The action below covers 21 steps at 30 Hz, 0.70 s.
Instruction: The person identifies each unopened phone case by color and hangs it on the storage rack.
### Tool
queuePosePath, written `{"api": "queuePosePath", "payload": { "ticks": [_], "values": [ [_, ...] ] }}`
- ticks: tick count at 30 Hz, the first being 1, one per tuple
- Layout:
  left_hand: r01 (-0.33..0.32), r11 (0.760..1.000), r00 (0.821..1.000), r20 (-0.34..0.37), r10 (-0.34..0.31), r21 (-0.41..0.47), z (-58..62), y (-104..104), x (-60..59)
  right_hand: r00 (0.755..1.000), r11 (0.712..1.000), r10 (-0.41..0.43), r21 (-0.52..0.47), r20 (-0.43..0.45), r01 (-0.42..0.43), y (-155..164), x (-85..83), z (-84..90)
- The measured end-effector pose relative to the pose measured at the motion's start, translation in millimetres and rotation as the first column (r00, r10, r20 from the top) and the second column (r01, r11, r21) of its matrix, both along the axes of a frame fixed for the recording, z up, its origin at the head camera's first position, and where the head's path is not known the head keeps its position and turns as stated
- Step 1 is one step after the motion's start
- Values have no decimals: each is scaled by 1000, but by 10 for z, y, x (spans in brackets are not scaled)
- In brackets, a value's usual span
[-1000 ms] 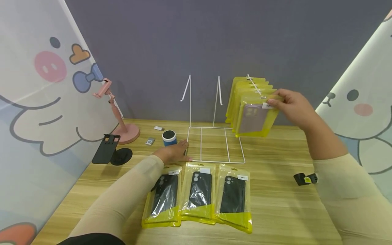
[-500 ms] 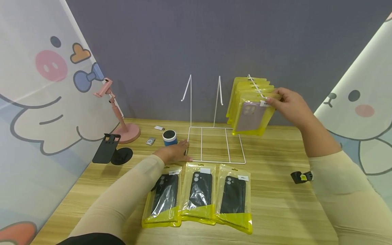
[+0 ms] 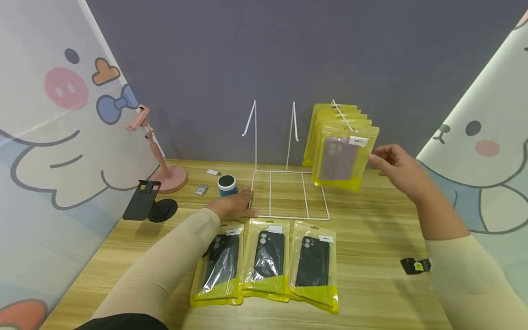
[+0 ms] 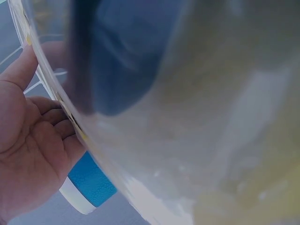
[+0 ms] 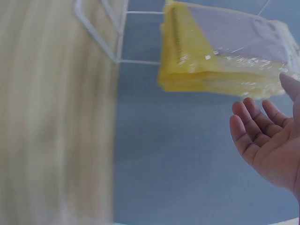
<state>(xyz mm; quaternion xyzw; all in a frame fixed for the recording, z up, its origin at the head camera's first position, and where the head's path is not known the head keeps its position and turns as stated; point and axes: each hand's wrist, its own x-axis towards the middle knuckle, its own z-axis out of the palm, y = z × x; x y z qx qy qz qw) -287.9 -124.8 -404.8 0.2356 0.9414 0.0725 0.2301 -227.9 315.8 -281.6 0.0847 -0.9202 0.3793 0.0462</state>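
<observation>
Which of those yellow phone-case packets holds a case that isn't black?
The front hanging packet on the rack's right hook, beside the right hand: its case is lilac. The three lying packets hold black cases.

Bare tabletop (image 3: 371, 215) right of wire rack (image 3: 288, 192)

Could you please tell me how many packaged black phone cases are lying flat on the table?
3. They lie side by side at the table's near edge: the left packet, the middle packet and the right packet, their edges overlapping slightly. None seems hidden.
</observation>
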Motion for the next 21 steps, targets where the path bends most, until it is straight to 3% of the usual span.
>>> {"api": "queuePosePath", "payload": {
  "ticks": [6, 10, 15, 21],
  "values": [
    [7, 1000, 1000, -5, -7, 2, -24, -5, -8, 991, 996, 69, 40, 111, -74, 141, 77, -362],
    [-9, 1000, 1000, 5, 9, 4, -24, -7, -10, 970, 981, 141, 105, 196, -164, 127, 114, -605],
    [-18, 1000, 1000, 4, 18, -6, -19, -1, -1, 924, 937, 236, 181, 300, -298, -12, 138, -870],
    [-14, 1000, 1000, 10, 14, 2, -25, -9, -6, 877, 873, 329, 243, 350, -424, -275, 26, -1113]
  ]
}}
